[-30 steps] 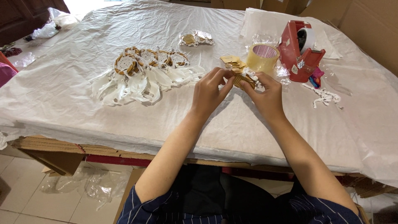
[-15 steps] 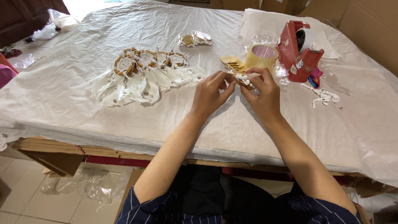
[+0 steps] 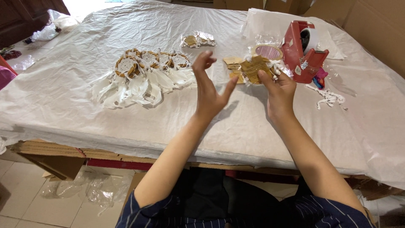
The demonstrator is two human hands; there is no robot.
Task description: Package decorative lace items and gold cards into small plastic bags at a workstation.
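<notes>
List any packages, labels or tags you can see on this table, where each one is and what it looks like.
Brown card tag: pinched in the right hand, flat, rectangular, kraft-coloured.
Spare tags: on the white sheet behind the open left hand, tan.
Clear bags: far centre, crinkled, holding round tan items.

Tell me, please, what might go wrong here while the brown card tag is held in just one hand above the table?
The right hand pinches the brown card tag only by its fingertips, while the left hand is open and off it, so the tag could slip or bend. The red tape dispenser and the roll of tape stand close beside the right hand; a careless sweep might knock them.
</notes>
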